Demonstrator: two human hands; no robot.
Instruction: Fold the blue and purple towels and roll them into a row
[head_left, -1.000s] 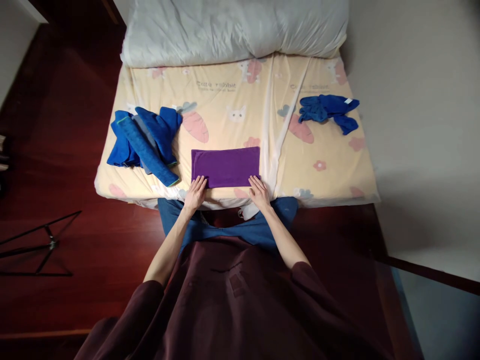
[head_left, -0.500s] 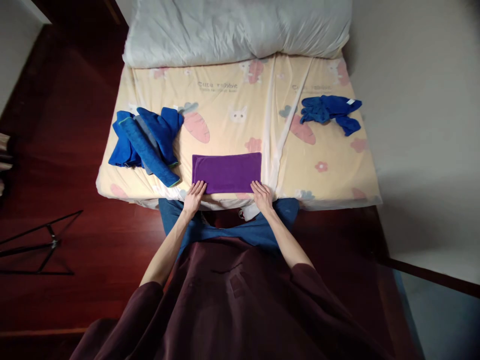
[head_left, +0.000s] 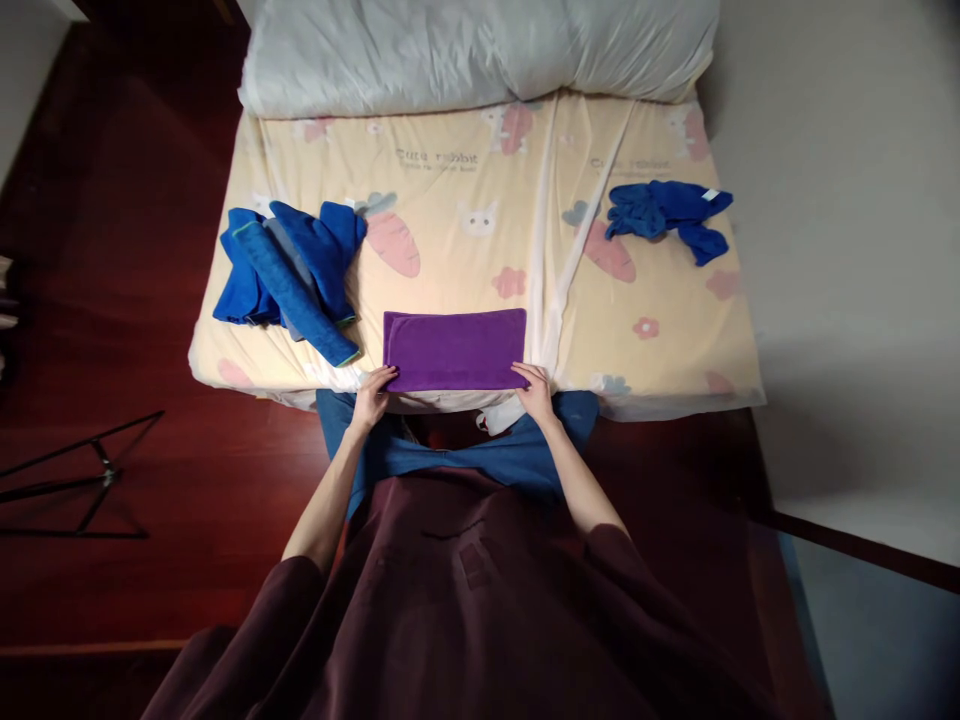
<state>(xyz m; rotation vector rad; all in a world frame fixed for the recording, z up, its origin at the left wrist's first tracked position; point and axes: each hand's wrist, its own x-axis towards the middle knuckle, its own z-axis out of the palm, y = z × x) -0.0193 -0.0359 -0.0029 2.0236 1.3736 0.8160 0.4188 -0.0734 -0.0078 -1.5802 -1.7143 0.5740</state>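
1. The purple towel (head_left: 454, 349) is lying folded into a flat rectangle on the near edge of the bed (head_left: 450, 240), roughly at its middle, long side running left to right.
2. The left hand (head_left: 371, 397) is sitting at the towel's near left corner, fingertips touching the cloth edge; the fingers are lying close together and slightly curled. Whether they are pinching the corner or only resting on it cannot be told.
3. The right hand (head_left: 536, 390) is sitting at the towel's near right corner in the same way, fingers together and bent onto the edge; an actual pinch cannot be confirmed.
4. Both forearms are reaching forward from dark maroon sleeves, and the person's blue trousers are showing just under the mattress edge.
5. A pile of blue towels (head_left: 289, 272) is lying just to the left of the purple towel, 1 rolled piece slanting toward its near left corner without clearly touching it.
6. A crumpled blue cloth (head_left: 667, 215) is lying well apart on the far right of the bed.
7. A white duvet (head_left: 480, 50) is bunching across the far end of the bed.
8. A black stand (head_left: 75, 480) is resting on the dark wooden floor to the left.
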